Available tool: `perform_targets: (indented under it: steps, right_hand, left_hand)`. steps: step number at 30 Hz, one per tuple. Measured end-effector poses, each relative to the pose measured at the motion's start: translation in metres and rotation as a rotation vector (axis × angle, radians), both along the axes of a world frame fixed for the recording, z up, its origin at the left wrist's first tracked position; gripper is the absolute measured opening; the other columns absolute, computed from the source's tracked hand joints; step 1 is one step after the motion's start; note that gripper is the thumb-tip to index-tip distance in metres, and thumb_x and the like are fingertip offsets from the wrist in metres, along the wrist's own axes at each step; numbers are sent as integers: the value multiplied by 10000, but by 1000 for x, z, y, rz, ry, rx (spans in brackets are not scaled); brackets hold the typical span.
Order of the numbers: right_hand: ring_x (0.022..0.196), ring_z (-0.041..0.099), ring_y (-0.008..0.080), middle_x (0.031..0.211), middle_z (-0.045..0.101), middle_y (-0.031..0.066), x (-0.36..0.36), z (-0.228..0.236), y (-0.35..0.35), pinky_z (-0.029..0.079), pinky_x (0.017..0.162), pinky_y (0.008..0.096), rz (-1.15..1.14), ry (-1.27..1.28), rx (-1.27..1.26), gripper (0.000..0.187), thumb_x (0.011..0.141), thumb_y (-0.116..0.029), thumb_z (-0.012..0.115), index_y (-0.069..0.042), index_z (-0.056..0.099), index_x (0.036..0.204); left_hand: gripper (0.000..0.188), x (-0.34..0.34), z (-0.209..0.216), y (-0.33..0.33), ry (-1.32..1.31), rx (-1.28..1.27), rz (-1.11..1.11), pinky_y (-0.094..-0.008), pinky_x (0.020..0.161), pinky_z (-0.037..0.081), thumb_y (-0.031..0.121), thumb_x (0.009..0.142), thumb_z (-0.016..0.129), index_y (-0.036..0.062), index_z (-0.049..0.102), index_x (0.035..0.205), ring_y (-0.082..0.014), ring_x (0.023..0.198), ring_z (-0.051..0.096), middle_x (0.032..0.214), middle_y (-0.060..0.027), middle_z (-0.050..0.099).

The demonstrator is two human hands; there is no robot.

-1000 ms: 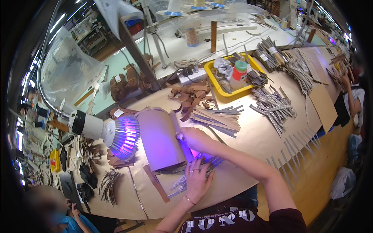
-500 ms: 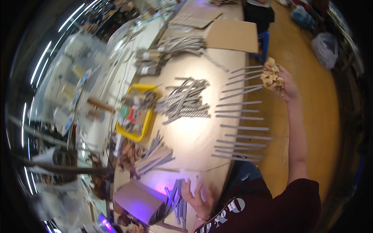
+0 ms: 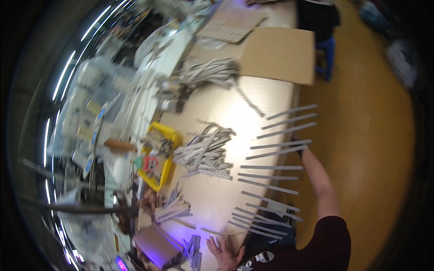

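My left hand (image 3: 224, 254) rests on the table at the lower middle, fingers spread, holding nothing. Beside it stand a brown open box or tube (image 3: 159, 246) and a small stack of grey strips (image 3: 193, 253), both under violet light. My right forearm (image 3: 320, 180) reaches past the table's right edge; the hand is hidden below that edge, beneath the row of strips. Several thin grey strips (image 3: 271, 167) lie in a spaced row, their ends jutting over the edge. Left of them is a loose pile of grey-and-white twisted cords (image 3: 205, 151).
A yellow tray (image 3: 173, 131) holds a bottle with a green cap (image 3: 139, 162) and small parts. Farther off lie a bundle of cords (image 3: 210, 71) and a cardboard sheet (image 3: 278, 54). A blue stool (image 3: 329, 58) stands at the right. Covered machines (image 3: 97, 97) line the left.
My right hand has dropped from above the strips to below the table edge; the crumpled tan strips it held are out of sight. My left hand has flattened onto the table. The view has shifted.
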State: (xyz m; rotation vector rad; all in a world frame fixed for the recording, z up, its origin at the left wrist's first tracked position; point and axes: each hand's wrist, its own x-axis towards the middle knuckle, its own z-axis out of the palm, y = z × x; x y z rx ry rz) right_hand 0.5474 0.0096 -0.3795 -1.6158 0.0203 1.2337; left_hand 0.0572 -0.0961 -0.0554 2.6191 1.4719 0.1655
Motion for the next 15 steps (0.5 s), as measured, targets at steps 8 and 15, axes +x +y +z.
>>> perform_targets:
  steps: [8, 15]
  right_hand:
    - [657, 531, 102, 854, 627, 42, 37, 2, 8, 429, 511, 273, 195, -119, -173, 187, 1002, -163, 480, -84, 617, 1102]
    - [663, 532, 104, 862, 629, 44, 60, 12, 20, 430, 516, 276, 278, -191, -210, 194, 1003, -169, 485, -80, 619, 1111]
  left_hand:
    - [1031, 8, -2, -12, 1, 8, 85, -694, 1089, 212, 525, 653, 827, 153, 315, 1468, -585, 1365, 160, 1503, -305, 137]
    - [883, 13, 0, -13, 10, -77, 145, -655, 1111, 231, 522, 636, 838, 180, 504, 1378, -560, 1372, 187, 1492, -265, 181]
